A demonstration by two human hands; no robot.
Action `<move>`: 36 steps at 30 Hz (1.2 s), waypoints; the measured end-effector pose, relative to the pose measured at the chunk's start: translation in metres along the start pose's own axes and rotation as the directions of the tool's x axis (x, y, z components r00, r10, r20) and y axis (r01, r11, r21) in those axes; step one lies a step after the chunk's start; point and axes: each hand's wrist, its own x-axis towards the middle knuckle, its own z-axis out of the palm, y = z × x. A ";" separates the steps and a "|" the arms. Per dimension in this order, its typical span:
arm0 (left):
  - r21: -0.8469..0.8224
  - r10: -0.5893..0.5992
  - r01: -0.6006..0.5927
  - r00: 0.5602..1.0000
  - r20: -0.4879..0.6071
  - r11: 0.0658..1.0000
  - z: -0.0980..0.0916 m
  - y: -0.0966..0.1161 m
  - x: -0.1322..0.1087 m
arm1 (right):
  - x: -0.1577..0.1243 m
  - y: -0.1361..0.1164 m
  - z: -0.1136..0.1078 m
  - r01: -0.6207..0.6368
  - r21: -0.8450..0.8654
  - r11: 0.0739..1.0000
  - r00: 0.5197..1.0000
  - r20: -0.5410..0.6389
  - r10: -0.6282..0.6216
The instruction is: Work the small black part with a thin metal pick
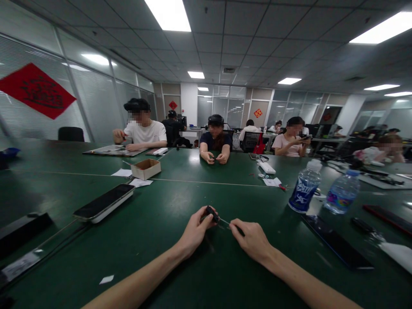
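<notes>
My left hand (pixel 195 228) is closed around a small black block-shaped part (pixel 211 213), gripped between thumb and fingers above the green table (pixel 180 274). From the right, my right hand (pixel 252 239) pinches a thin metal rod (pixel 224 221). The rod's far end meets the black part or lies right beside it; which of the two I cannot tell. Most of the rod's near end is hidden by my right fingers. Both forearms reach in from the bottom of the view.
Two water bottles (pixel 304 189) and a dark phone (pixel 336 240) are on the right. Left of my hands lie a phone on a white block (pixel 104 201) and an open cardboard box (pixel 146 169). Across the table sit people (pixel 144 131), one with hands (pixel 215 158) on the tabletop.
</notes>
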 end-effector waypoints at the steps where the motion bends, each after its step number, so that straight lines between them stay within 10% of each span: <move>1: 0.008 -0.004 0.004 1.000 0.012 1.000 0.000 0.000 0.000 | 0.000 0.000 0.000 -0.017 0.003 1.000 1.000 -0.026 0.017; 36: -0.123 0.010 -0.016 0.999 -0.043 0.992 -0.006 -0.015 0.004 | 0.003 0.005 0.007 0.032 -0.050 0.998 0.999 0.034 -0.030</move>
